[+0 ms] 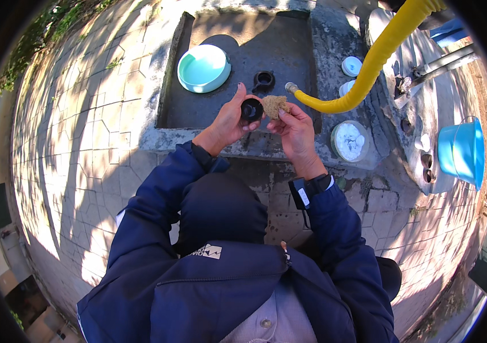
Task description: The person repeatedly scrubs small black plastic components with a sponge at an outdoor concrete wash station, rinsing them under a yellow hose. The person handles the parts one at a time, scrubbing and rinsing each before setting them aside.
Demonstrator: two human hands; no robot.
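Observation:
In my left hand (228,119) is a small round black cup (252,110), tilted so that its dark glossy inside faces up at me. My right hand (293,128) pinches a tan fibrous scrubbing pad (274,106) at the cup's right side; whether pad and rim touch is hard to tell. Just beyond both hands, a dark ring-shaped vessel (264,80) sits on the floor of a shallow concrete basin (243,51). To its left stands a round mint-green tub (204,69) with a pale inside.
A yellow hose (354,94) with a metal end hangs in from the upper right over the basin. On the right ledge are a clear container of white material (349,141) and a white-lidded jar (351,66). A blue bucket (460,150) stands farther right, near metal pipes (444,64).

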